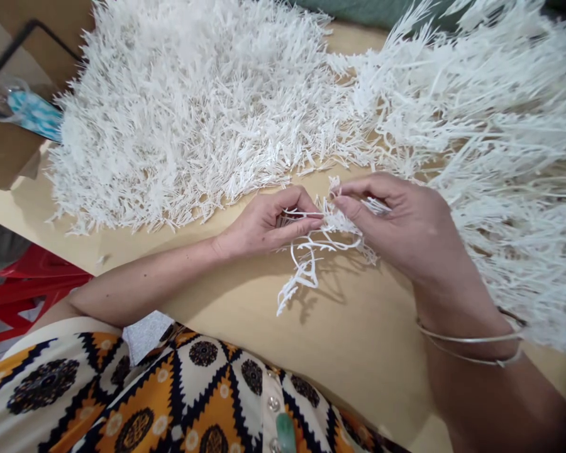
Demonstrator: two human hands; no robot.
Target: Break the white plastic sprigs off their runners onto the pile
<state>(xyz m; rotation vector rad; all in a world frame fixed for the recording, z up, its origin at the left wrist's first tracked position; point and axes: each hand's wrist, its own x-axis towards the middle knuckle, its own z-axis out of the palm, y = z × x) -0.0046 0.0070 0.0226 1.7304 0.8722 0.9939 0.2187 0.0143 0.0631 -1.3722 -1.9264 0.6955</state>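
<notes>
Between my two hands is a white plastic sprig (306,267) with thin branching stems, held just above the table. My left hand (276,220) pinches its stems between thumb and forefinger. My right hand (396,217) closes thumb and forefinger on the sprig's upper feathery part, with the other fingers curled behind. The sprig's lower branches dangle toward me and cast a shadow on the tabletop. Part of the sprig is hidden behind my right fingers.
A wide heap of small white sprigs (193,107) covers the table's far left. Longer white plastic branches (509,138) spread over the right side. The pale yellow table (358,365) lies beneath. A cardboard box (9,151), a clear cup (7,99) and a red stool (28,283) are at the left.
</notes>
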